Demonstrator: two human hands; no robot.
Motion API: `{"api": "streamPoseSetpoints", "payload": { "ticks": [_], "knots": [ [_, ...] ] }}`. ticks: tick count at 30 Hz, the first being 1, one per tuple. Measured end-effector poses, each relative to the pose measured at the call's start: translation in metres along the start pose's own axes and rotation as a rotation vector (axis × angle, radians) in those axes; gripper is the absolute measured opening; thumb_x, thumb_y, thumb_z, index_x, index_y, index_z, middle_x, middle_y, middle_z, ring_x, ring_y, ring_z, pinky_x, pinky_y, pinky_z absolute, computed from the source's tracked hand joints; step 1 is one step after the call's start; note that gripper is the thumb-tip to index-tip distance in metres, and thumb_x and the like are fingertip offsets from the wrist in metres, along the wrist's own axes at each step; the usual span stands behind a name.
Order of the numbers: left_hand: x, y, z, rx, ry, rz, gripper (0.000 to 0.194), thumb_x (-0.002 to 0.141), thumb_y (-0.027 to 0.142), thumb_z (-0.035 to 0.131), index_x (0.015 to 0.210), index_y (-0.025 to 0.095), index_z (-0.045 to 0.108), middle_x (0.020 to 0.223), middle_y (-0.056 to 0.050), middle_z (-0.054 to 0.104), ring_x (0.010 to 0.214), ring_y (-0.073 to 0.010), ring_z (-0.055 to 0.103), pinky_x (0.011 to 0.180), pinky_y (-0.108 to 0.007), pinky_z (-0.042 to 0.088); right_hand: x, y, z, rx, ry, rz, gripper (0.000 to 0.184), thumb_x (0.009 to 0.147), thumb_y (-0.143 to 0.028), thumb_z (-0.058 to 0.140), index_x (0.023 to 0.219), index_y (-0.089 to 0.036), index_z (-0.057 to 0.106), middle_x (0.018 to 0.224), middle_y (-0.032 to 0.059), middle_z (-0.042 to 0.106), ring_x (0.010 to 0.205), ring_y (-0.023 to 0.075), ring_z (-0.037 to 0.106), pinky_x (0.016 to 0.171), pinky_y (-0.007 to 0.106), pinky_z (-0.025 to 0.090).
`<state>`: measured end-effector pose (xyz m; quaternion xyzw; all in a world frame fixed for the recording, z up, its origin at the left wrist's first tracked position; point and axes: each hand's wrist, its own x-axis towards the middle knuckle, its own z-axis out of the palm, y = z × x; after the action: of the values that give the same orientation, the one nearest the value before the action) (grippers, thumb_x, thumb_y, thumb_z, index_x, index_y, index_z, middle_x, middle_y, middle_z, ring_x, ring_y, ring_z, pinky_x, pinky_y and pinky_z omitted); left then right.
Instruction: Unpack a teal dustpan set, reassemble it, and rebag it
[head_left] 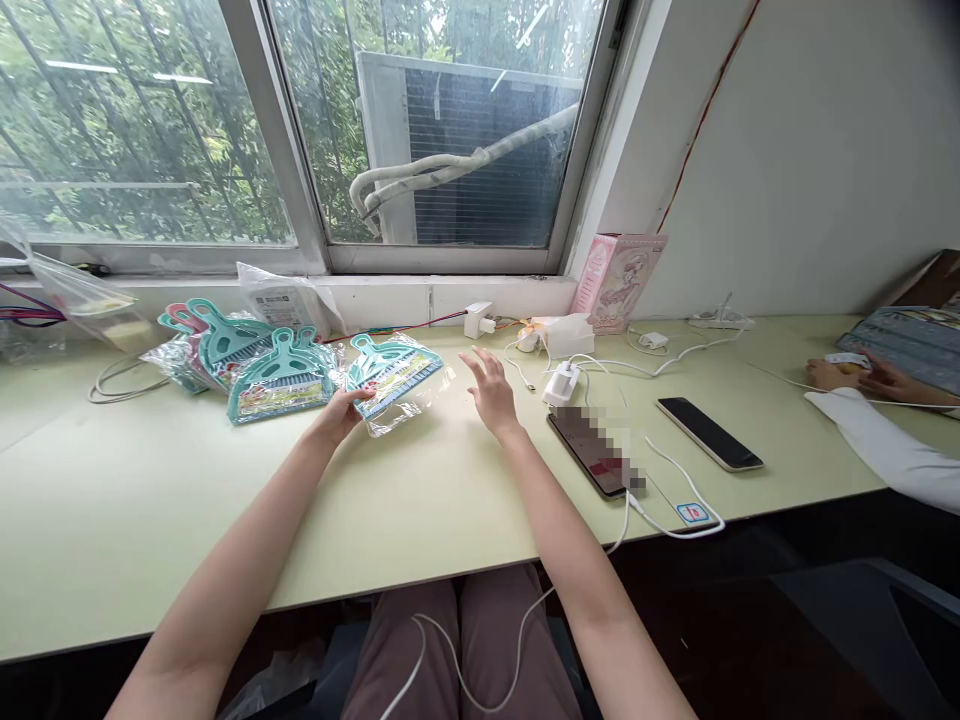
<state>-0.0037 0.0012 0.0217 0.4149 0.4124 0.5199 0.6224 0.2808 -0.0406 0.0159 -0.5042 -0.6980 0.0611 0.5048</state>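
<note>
My left hand point(341, 408) pinches the near edge of a teal mini dustpan-and-brush set in a clear plastic bag point(394, 372) that lies on the pale green desk point(187, 500). Just right of that bag, my right hand point(491, 388) hovers with its fingers spread and holds nothing. To the left lies a pile of more bagged teal and pink dustpan sets point(247, 360).
Two phones point(592, 452) point(709, 432) lie right of my right hand, with white chargers and cables point(561, 382) around them. A pink box point(616, 280) leans by the window sill. Another person's hands and white sleeve point(877, 420) rest at the far right.
</note>
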Motion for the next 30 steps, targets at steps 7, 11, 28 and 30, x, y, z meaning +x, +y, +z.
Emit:
{"api": "streamPoseSetpoints", "payload": {
  "ticks": [7, 11, 28, 30],
  "knots": [
    [-0.007, 0.001, 0.005, -0.012, -0.089, -0.017, 0.027, 0.062, 0.011, 0.073, 0.089, 0.012, 0.067, 0.076, -0.004, 0.068, 0.063, -0.0135, 0.063, 0.055, -0.021, 0.055, 0.003, -0.005, 0.006, -0.062, -0.023, -0.103, 0.042, 0.081, -0.009, 0.062, 0.115, -0.033, 0.066, 0.141, 0.0024, 0.049, 0.14, 0.0242, 0.034, 0.115, 0.048, 0.032],
    [-0.009, 0.0, 0.008, 0.021, -0.126, -0.047, 0.036, 0.061, 0.009, 0.072, 0.096, 0.011, 0.067, 0.076, -0.005, 0.068, 0.064, -0.0146, 0.063, 0.056, -0.021, 0.055, 0.005, -0.008, 0.003, -0.028, 0.079, -0.033, 0.016, 0.083, -0.017, 0.066, 0.088, -0.03, 0.074, 0.126, 0.0028, 0.059, 0.128, 0.0254, 0.045, 0.109, 0.047, 0.033],
    [-0.013, 0.0, 0.015, 0.211, -0.326, -0.046, 0.044, 0.062, 0.023, 0.08, 0.102, 0.016, 0.065, 0.092, -0.009, 0.07, 0.072, -0.0192, 0.067, 0.065, -0.032, 0.062, -0.004, -0.029, 0.016, 0.434, 0.261, 0.163, 0.015, 0.085, -0.035, 0.059, 0.077, -0.023, 0.058, 0.109, 0.0048, 0.062, 0.109, 0.0197, 0.056, 0.101, 0.035, 0.038],
    [-0.014, -0.002, 0.017, 0.224, -0.333, -0.035, 0.043, 0.062, 0.023, 0.081, 0.101, 0.015, 0.064, 0.09, -0.008, 0.069, 0.073, -0.0182, 0.067, 0.065, -0.03, 0.061, -0.005, -0.029, 0.015, 0.404, 0.299, 0.17, 0.015, 0.085, -0.035, 0.059, 0.077, -0.023, 0.057, 0.107, 0.0052, 0.061, 0.107, 0.0195, 0.056, 0.101, 0.035, 0.039]
  ]
}}
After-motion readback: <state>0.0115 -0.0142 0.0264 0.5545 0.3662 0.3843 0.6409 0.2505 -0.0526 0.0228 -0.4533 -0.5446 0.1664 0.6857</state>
